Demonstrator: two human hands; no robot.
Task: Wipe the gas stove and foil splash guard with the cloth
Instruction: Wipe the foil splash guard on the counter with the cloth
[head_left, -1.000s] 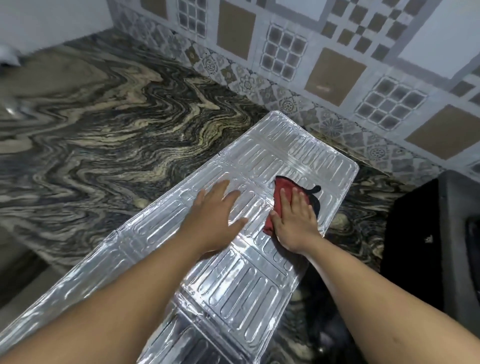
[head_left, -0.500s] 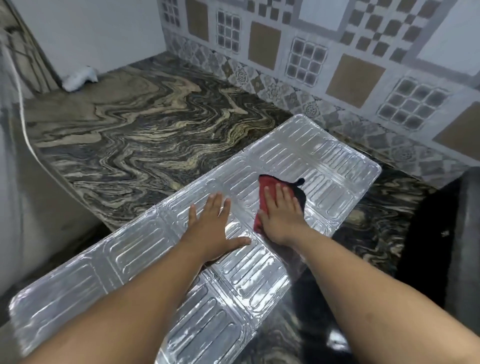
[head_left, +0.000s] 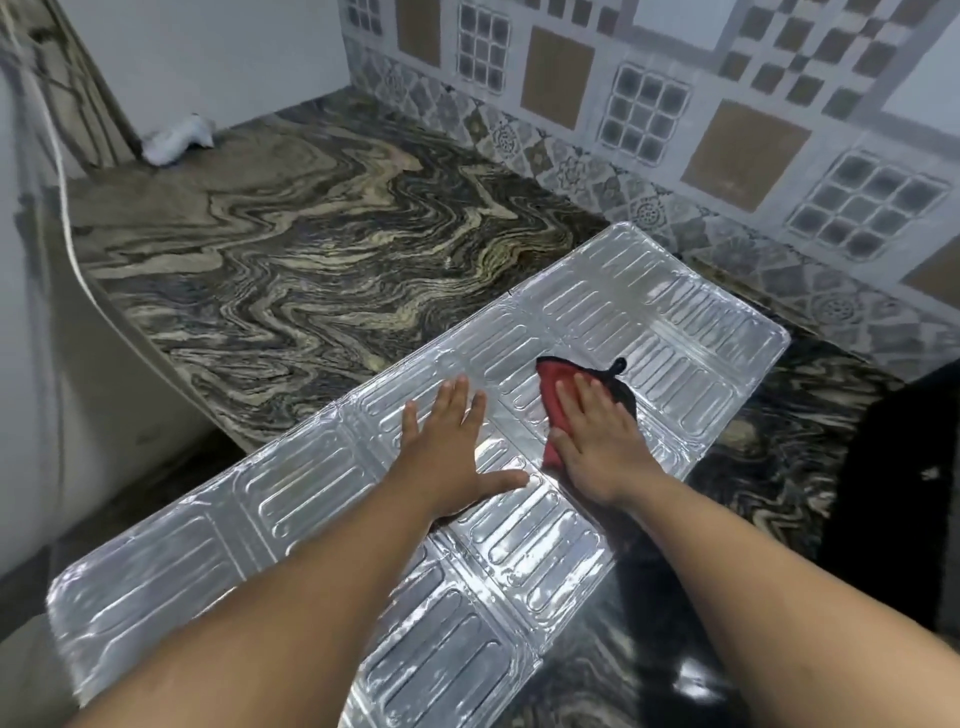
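Both forearms came in from the near edge, over the near panels of the foil splash guard (head_left: 322, 519), which lay flat on the marbled countertop (head_left: 311, 249), long axis running near-left to far-right. Left hand (head_left: 452, 457) lay flat on the foil, palm down, fingers (head_left: 457, 400) straight and slightly spread, thumb out toward the right hand, gripping nothing. Right hand (head_left: 597, 441) was just beside it, also flat, fingers straight and together, pressing the cloth (head_left: 553, 389) onto the foil; no curl around the fabric that I could see. Cloth was red with a black part and a small black loop sticking out past the right fingertips; red edge showed on the thumb side of the right hand and beyond the fingertips, the rest hidden under the palm. Past both sets of fingertips, more embossed foil panels ran to the guard's far-right corner. Dark object (head_left: 904, 493) sat right of the right forearm, cut off by the frame, cannot tell what it was. Beyond the fingertips: bare countertop, then the patterned tile wall (head_left: 649, 104). Far left corner held a small white object (head_left: 179, 137), too blurred to identify.
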